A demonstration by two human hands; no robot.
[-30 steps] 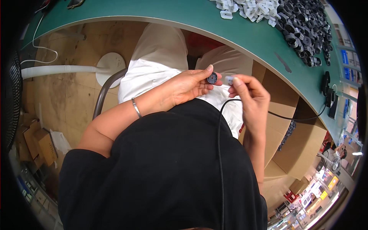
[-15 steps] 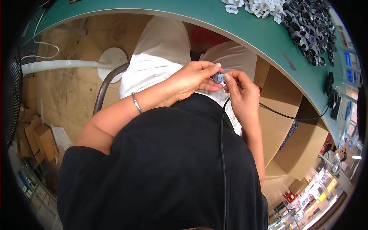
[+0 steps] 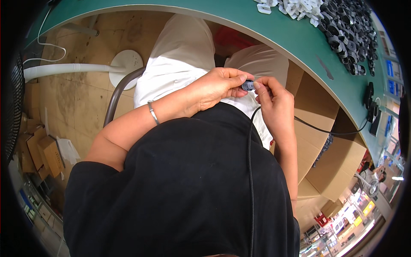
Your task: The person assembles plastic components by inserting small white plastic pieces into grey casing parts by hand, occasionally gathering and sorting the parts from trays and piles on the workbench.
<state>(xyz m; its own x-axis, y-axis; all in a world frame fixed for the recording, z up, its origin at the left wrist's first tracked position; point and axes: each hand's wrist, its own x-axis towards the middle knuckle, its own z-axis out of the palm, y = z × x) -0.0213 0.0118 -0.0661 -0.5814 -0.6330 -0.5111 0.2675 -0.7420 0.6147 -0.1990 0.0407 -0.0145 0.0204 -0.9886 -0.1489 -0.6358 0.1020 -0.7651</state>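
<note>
Above my lap, my left hand (image 3: 216, 89) pinches a small dark plastic part (image 3: 245, 87) between thumb and fingers. A pale, translucent plastic piece (image 3: 251, 86) sits at the right side of that part, against it. The thumb and fingertips of my right hand (image 3: 275, 100) are closed on this pale piece. Fingers cover much of both pieces, so how they fit together is hidden. A black cable (image 3: 251, 171) runs up over my black shirt and passes behind my right wrist.
On the green table (image 3: 257, 32) lie a heap of white plastic pieces (image 3: 297, 8) and a heap of black plastic parts (image 3: 349, 36). A black device (image 3: 371, 103) sits by the right edge. An opened cardboard box (image 3: 317, 128) stands right; a fan (image 3: 15, 111) stands left.
Both hands, with the small parts between them, have shifted slightly to the right. My right fingers sit a little differently on the pale piece.
</note>
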